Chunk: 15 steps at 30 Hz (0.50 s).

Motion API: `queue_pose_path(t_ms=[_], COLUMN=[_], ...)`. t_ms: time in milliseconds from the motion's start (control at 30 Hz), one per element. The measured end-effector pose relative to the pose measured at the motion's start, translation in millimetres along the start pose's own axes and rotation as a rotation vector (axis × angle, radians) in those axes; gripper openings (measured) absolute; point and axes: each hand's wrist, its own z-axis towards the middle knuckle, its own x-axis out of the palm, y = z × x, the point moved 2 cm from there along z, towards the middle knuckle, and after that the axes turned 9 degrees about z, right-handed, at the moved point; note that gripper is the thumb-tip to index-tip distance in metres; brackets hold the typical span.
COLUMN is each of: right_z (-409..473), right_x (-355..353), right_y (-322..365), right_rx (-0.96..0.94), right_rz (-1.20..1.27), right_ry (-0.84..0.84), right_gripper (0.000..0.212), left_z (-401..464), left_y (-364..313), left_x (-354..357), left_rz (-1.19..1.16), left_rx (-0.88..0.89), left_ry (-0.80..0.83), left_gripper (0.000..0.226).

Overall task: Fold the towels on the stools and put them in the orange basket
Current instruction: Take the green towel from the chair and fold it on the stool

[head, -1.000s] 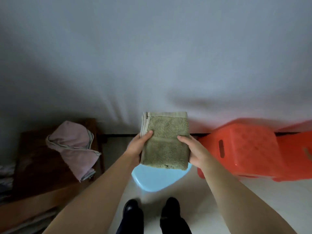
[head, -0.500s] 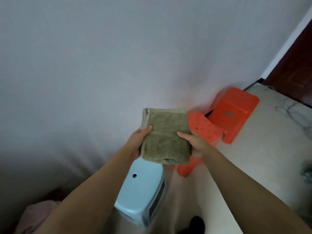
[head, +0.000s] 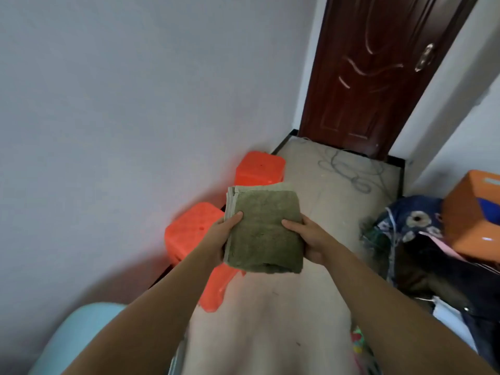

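Observation:
A folded olive-green towel (head: 263, 230) is held up in front of me, between both hands. My left hand (head: 220, 239) grips its left edge with the thumb on top. Its right edge is gripped the same way by my right hand (head: 311, 239). Below and behind the towel stand two orange stools, one close (head: 190, 232) and one farther by the wall (head: 258, 167); both tops are bare. An orange container (head: 470, 217), perhaps the basket, sits at the right edge with something blue in it.
A light blue stool (head: 78, 336) is at the bottom left under my left arm. A dark wooden door (head: 376, 71) closes the far end of the floor strip. Dark patterned cloth and clutter (head: 411, 239) pile up along the right side.
My view has swung to the right, bringing the door and the orange container into sight. The pink towel and blue stool slid left. Both hands keep the same hold on the green towel.

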Motion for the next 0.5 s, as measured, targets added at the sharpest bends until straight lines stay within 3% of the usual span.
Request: queue_pose_path(t_ms=[233, 500], right_z=[-23, -16], right_x=[-157, -276], right_y=[85, 131], right_rx=[-0.098, -0.187], right_rz=[0.039, 0.196], right_ry=[-0.180, -0.365], right_gripper=[0.037, 0.043], left_z=[61, 141], left_y=[-2, -6], left_x=[180, 315], left_rz=[0.051, 0.212], left_rx=[-0.029, -0.061], left_ry=[0.189, 0.365], left_gripper=[0.033, 0.039])
